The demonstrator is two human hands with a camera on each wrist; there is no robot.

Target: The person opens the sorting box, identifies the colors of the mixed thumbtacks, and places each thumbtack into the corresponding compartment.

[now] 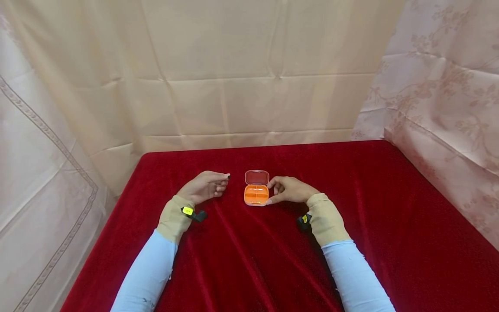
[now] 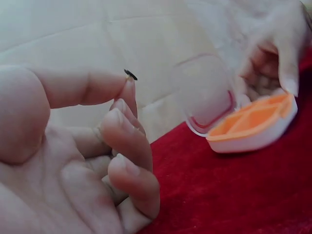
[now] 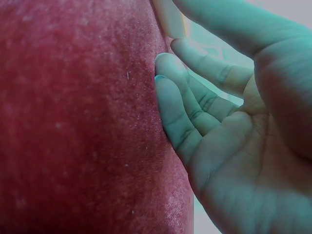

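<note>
Between thumb and index finger my left hand pinches a tiny flat black stud with a gold-coloured bit beneath it. The other fingers of that hand are curled in towards the palm. To its right, a small pill box with a white base and orange compartments rests on the red cloth. The box's clear lid stands raised at the back. My right hand holds the box by its right side, thumb at the front corner and fingers farther back. In the right wrist view only a sliver of the box shows.
Dark red velvet with soft folds covers the table. A beige curtain hangs behind it, and patterned pale cloths hang at both sides. Each wrist wears a dark strap.
</note>
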